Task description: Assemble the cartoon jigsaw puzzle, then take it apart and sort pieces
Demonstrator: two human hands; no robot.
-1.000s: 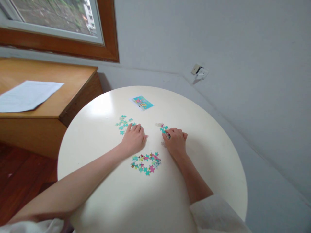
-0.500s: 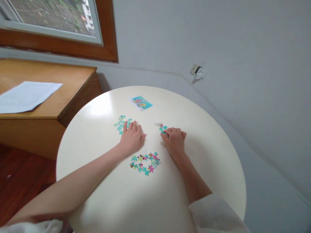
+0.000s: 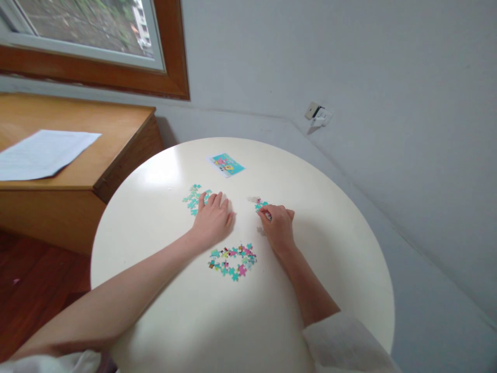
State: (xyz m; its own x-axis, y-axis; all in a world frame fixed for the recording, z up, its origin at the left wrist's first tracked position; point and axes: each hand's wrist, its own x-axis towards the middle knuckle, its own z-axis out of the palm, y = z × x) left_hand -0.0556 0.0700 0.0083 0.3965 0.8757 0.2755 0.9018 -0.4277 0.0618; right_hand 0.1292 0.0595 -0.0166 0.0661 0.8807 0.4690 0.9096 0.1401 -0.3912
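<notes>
My left hand (image 3: 212, 217) lies flat on the round cream table (image 3: 163, 305), fingers stretched out and touching a loose cluster of teal puzzle pieces (image 3: 192, 197). My right hand (image 3: 278, 225) is curled, its fingertips pinching a small puzzle piece at the edge of a little teal and pink group of pieces (image 3: 259, 203). Between my forearms, nearer to me, sits a multicoloured pile of puzzle pieces (image 3: 232, 259). A small picture card (image 3: 226, 165) lies at the far side of the table.
A wooden desk (image 3: 77, 171) with a white sheet of paper (image 3: 42, 153) stands to the left under a wood-framed window (image 3: 97, 46). Grey walls close in behind and to the right, with a wall socket (image 3: 317, 115).
My left hand's fingers have spread slightly and crept a little further onto the teal pieces. My right hand has curled tighter over its piece.
</notes>
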